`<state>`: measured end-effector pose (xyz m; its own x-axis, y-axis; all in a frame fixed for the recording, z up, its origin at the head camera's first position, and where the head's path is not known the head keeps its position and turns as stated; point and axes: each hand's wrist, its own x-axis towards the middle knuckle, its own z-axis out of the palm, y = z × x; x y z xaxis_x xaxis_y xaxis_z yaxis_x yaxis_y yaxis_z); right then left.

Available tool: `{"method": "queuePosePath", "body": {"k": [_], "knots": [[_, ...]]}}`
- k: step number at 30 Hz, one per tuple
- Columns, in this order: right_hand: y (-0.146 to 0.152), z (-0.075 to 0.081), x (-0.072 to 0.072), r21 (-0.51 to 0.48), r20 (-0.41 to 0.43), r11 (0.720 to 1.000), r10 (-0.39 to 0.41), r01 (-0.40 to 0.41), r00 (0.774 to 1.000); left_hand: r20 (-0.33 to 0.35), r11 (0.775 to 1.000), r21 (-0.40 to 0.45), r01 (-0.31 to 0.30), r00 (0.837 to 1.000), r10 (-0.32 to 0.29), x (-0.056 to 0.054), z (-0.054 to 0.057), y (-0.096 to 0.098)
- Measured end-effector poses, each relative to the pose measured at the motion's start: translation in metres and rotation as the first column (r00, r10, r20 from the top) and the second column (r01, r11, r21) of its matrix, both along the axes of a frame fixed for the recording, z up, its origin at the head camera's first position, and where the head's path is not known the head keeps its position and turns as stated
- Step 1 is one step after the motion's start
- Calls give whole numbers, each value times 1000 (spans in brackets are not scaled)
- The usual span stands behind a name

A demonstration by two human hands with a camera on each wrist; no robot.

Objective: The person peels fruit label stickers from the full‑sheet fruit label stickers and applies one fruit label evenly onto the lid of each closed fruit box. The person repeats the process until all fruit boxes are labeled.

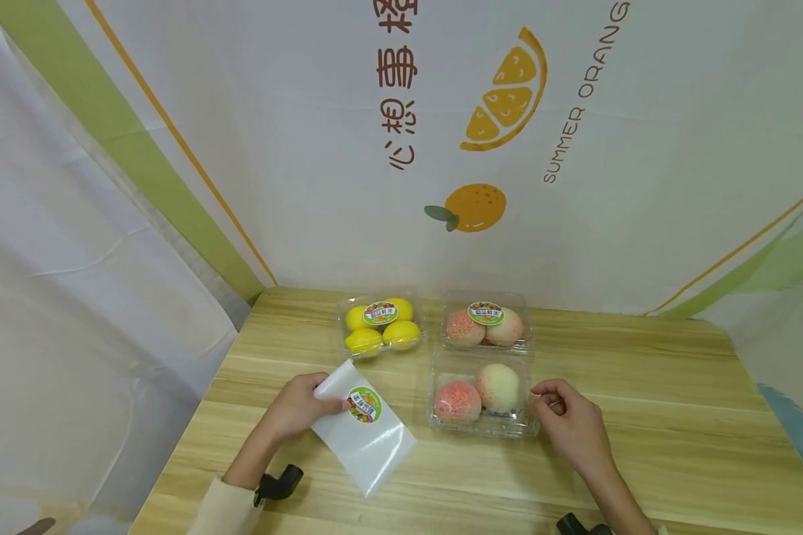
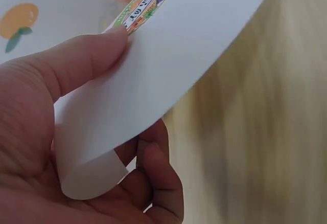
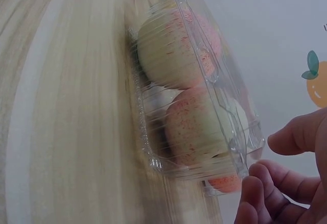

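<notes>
My left hand [image 1: 301, 405] pinches a white sheet of glossy backing paper [image 1: 381, 453] between thumb and fingers. A round, colourful fruit sticker [image 1: 364, 405] is on the sheet, right at the thumb tip. The left wrist view shows the sheet's lower end [image 2: 92, 175] curling in the palm. In front of me is a clear plastic clamshell box [image 1: 485, 425] holding two peaches, one pink [image 1: 458, 402] and one pale [image 1: 498, 388]; no sticker shows on its lid. My right hand [image 1: 572, 423] has its fingertips [image 3: 258, 170] at the box's right edge, the thumb [image 3: 291, 134] held apart from them.
Behind it stands another clear box of peaches [image 1: 465, 328] with a round sticker [image 1: 485, 313] on its lid. To its left, a box of yellow lemons [image 1: 401, 335] bears a similar sticker [image 1: 381, 313]. A printed curtain [image 1: 348, 223] hangs behind the wooden table [image 1: 642, 371].
</notes>
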<state>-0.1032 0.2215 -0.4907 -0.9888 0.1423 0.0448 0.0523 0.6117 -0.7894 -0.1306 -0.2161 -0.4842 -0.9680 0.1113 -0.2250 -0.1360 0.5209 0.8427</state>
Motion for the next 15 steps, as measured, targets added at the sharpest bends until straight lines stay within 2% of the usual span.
{"method": "queuePosePath", "body": {"k": [6, 15], "knots": [[0, -1, 0, -9, -8, 1000, -2, 2, 1000, -24, 991, 110, 74, 997, -72, 3, 10, 6], [1, -3, 1, -21, -6, 999, -23, 23, 1000, -53, 977, 160, 138, 990, -131, 5, 35, 13]]}}
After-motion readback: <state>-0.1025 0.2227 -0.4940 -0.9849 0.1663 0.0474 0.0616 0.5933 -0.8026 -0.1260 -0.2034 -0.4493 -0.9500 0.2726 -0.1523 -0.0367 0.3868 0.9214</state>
